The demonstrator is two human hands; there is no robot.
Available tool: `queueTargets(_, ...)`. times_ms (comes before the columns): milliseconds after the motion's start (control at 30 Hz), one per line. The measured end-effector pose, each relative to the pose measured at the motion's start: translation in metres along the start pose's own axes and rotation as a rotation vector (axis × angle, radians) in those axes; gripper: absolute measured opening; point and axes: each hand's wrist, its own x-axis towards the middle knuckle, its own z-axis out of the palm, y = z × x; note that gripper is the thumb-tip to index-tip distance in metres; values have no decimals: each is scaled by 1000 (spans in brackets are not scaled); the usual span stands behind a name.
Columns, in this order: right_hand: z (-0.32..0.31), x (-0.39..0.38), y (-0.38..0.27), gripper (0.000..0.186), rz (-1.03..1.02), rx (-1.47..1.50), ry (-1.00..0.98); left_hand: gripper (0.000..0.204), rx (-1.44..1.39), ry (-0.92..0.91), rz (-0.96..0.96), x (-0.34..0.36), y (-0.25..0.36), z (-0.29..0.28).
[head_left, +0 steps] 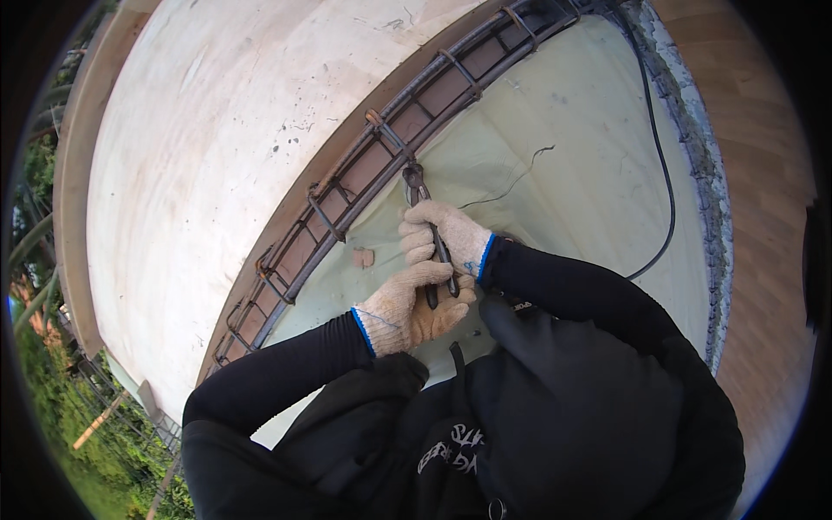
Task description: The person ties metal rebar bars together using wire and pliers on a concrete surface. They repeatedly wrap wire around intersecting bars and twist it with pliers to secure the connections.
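Note:
Both hands wear off-white knit gloves with blue cuffs. My right hand [451, 236] wraps around the handles of a pair of dark end-cutting pincers [440, 247], close below their head. Lower down, my left hand [407, 303] grips the handle ends, its thumb lying across them. The pincers' jaws meet the near bar of a rusty rebar cage [322, 215], beside one of its stirrups. Whether a tie wire sits in the jaws is too small to tell. A thin dark wire [511, 186] lies loose to the right of my right hand.
The cage runs diagonally in a slot between a broad pale panel [199, 156] and greenish sheeting [572, 130]. A black cable [669, 191] curves along the right, near a rough concrete edge [693, 147]. A small brownish piece [363, 257] lies on the sheeting. Greenery shows at far left.

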Motion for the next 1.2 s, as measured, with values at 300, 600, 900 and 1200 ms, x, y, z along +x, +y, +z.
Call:
queueTargets(300, 4, -1, 2, 26, -411, -1506, 11, 17, 678, 376, 81, -3, 10, -8)
queueTargets(600, -18, 30, 1, 17, -618, -1736, 82, 24, -135, -202, -322, 4, 25, -11)
queueTargets(900, -53, 112, -15, 17, -1167, -1783, -365, 17, 139, -355, -349, 28, 32, -61)
queueTargets(1200, -16, 82, -17, 22, -815, -2624, -264, 23, -18, -530, -622, 71, 40, -97)
